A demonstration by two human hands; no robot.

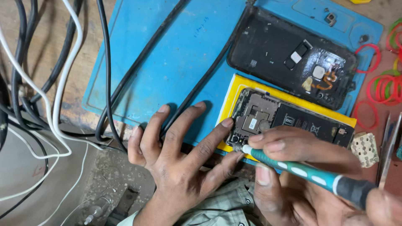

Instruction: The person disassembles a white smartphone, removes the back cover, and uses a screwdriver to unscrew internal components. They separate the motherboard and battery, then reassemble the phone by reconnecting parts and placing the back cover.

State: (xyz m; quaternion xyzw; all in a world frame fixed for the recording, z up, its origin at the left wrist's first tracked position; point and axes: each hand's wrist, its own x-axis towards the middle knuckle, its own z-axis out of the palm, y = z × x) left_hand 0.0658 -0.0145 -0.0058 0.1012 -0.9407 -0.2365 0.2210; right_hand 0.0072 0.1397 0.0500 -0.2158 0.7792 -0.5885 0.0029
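An opened phone (289, 119) with bare circuit board and battery lies on a yellow pad (238, 86). My right hand (293, 167) grips a teal and white screwdriver (310, 173), whose tip touches the phone's lower left corner. My left hand (180, 150) rests flat on the blue mat (167, 54), fingers spread, its index fingertip pressing the phone's left edge. The phone's black back cover (289, 54) lies inside up just beyond the phone.
Black and white cables (58, 83) trail over the mat and the wooden bench at left. Red and green rubber bands (383, 88) lie at right, with tweezers (389, 142) and a small perforated white part (365, 148). A small metal bit (331, 18) sits on the mat's far end.
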